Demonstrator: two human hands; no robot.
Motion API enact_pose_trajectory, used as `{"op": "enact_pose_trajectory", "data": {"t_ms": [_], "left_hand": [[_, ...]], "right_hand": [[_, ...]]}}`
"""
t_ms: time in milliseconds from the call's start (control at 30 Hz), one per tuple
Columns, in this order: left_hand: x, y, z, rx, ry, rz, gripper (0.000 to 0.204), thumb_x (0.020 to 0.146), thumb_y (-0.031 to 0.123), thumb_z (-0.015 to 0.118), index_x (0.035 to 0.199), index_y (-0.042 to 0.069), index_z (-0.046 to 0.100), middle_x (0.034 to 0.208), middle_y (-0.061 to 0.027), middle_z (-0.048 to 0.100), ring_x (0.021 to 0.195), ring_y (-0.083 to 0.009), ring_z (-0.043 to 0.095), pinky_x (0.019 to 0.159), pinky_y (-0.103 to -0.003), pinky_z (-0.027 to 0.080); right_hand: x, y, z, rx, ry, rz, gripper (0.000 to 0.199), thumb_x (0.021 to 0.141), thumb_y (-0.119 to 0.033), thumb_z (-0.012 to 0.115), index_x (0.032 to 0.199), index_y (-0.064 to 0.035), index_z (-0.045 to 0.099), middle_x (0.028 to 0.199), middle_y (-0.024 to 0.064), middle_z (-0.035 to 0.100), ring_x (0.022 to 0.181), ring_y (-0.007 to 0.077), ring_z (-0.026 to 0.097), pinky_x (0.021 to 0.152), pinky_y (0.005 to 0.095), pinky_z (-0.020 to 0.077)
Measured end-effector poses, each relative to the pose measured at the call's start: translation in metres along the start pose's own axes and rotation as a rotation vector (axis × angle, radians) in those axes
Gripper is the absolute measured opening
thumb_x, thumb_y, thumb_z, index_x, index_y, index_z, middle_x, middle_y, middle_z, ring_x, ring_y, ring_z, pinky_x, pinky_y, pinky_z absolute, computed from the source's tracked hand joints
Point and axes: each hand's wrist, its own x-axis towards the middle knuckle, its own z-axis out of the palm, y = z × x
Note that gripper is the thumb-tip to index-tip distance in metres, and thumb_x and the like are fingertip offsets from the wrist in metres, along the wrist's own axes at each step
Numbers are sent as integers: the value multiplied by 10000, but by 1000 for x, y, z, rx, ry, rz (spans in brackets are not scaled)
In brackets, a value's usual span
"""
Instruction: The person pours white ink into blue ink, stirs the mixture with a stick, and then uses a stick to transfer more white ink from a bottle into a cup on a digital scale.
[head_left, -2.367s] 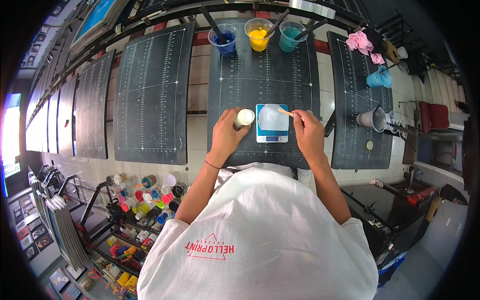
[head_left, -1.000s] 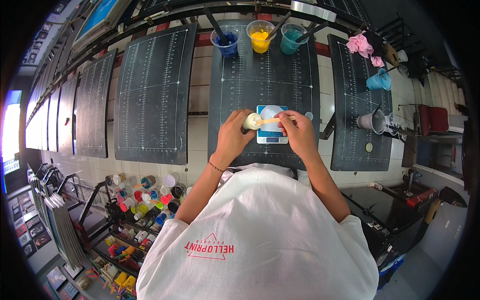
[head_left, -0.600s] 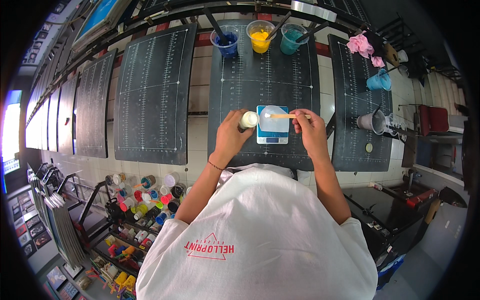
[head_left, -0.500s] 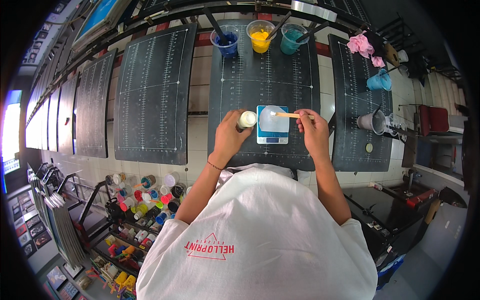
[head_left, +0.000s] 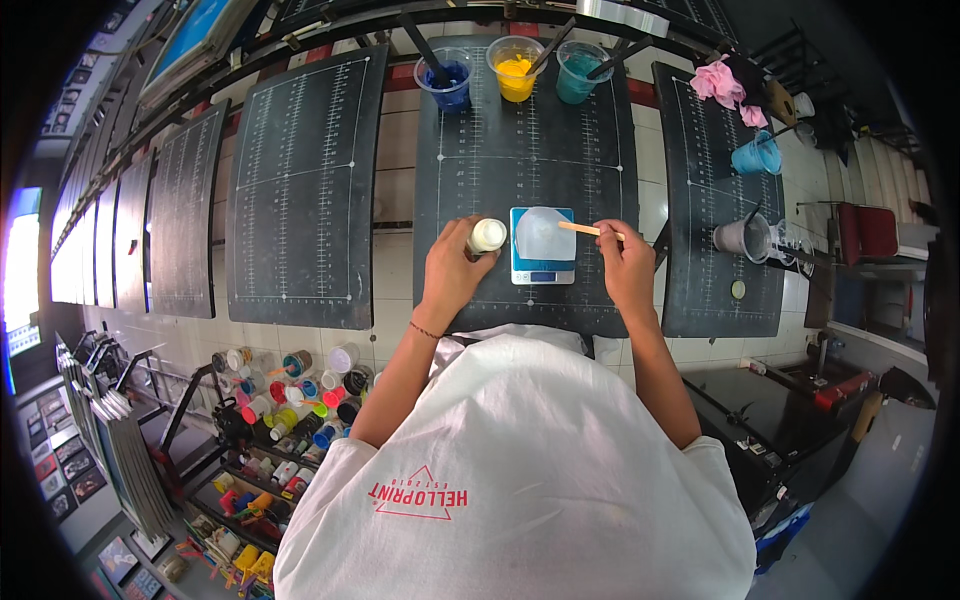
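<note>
My left hand (head_left: 453,268) is wrapped around a small open jar (head_left: 488,235) with pale contents, held just left of a digital scale (head_left: 543,278). A translucent whitish sheet (head_left: 540,242) covers most of the scale's blue plate. Between the fingers of my right hand (head_left: 626,262) is a flat wooden stick (head_left: 588,230), pointing left. Its tip lies over the sheet's right edge; whether they touch, I cannot tell. At the board's far end stand clear cups of blue ink (head_left: 446,85), yellow ink (head_left: 516,78) and teal ink (head_left: 580,80), each with a dark stirrer.
The scale rests on a black ruled board (head_left: 485,185), with similar boards on the left (head_left: 300,200) and right (head_left: 710,240). The right one carries a grey cup (head_left: 742,240), a blue cup (head_left: 757,153) and pink crumpled cloth (head_left: 718,84). Several ink jars (head_left: 290,400) crowd the lower left.
The stick's tip has drawn back rightward from the middle of the sheet to its edge. My left hand and the jar have shifted slightly left, away from the scale.
</note>
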Motion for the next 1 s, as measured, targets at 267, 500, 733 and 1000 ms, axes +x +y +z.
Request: {"op": "enact_pose_trajectory", "data": {"t_ms": [267,500,733,1000], "left_hand": [[0,0,-1,8,-2,-6,442,802,127,803,1220,83,667,1002,-73,650,702,-199,632,667,-324,531],[0,-3,0,15,-5,-3,439,805,134,804,1216,80,661,996,-76,648,706,-208,635,672,-334,532],[-1,-4,0,22,-5,-13,432,800,125,809,1203,80,660,1006,-77,652,732,-217,659,693,-338,541],[-2,-3,-3,26,-4,-27,417,806,117,803,1197,76,662,1010,-77,653,743,-212,661,705,-336,543]], "right_hand": [[1,2,-3,107,-12,133,281,1043,-249,582,1064,-10,729,803,63,713,724,129,661,679,284,509],[2,4,1,119,-2,145,271,1036,-245,589,1047,-18,735,789,50,709,705,123,644,669,277,501],[6,27,12,46,-40,177,273,1031,-247,581,1049,-24,738,794,58,716,713,131,651,658,291,496],[8,33,21,49,-57,207,275,1028,-250,581,1050,-28,741,807,67,724,716,146,657,657,299,498]]}}
